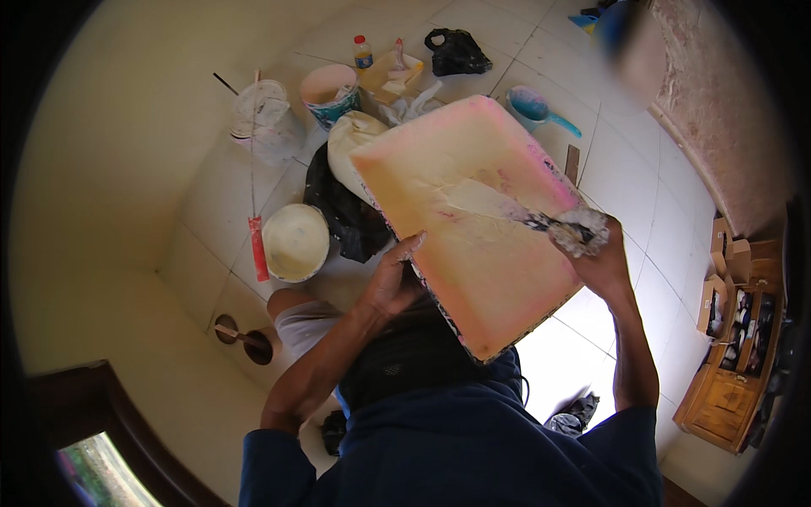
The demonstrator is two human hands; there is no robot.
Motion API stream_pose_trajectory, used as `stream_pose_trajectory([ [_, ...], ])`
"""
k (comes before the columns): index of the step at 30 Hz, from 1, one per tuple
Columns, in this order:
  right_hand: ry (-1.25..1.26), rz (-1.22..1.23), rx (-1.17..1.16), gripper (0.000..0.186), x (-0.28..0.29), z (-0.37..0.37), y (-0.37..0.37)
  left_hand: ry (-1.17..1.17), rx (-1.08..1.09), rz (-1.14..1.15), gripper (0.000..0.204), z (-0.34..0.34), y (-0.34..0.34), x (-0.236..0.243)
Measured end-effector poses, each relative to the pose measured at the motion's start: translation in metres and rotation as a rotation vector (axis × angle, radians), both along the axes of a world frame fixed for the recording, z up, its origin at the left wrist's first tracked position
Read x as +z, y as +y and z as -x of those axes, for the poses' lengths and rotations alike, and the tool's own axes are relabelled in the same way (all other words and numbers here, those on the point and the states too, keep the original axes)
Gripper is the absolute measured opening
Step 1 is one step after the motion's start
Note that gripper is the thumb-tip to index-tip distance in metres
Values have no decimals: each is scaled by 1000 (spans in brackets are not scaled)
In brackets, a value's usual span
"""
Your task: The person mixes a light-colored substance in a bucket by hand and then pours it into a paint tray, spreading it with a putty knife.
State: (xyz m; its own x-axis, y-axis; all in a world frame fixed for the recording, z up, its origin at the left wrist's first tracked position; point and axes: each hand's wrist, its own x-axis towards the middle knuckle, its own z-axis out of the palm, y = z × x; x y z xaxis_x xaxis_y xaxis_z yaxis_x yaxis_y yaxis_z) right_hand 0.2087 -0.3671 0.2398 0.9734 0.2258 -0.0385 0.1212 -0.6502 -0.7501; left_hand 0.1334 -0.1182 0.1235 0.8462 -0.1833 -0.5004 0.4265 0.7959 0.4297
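The right hand (610,260) wraps around the caked handle of a spatula (532,218) at the tray's three o'clock, its blade lying across the middle. At eight o'clock the left hand (394,279) clamps the tray (498,296) by its edge, over the lap. If that one-sided hold slackened, the tray could tip and shed pale paste (463,226); the crusted handle might twist. The left fingertips underneath are hidden; a shape (639,55) toward one o'clock is blurred.
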Motion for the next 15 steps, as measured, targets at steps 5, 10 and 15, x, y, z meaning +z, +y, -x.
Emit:
stream_pose_trajectory([
  [5, 55, -36, -156, 16, 11, 35, -50, -55, 30, 61, 48, -4, -3, 12],
  [10, 61, -42, -123, 22, -12, 24, -42, -46, -56, 80, 46, -2, -3, 0],
  [15, -80, 223, -105, 26, -50, -21, -13, -35, -117, 56, 38, -2, -5, 1],
])
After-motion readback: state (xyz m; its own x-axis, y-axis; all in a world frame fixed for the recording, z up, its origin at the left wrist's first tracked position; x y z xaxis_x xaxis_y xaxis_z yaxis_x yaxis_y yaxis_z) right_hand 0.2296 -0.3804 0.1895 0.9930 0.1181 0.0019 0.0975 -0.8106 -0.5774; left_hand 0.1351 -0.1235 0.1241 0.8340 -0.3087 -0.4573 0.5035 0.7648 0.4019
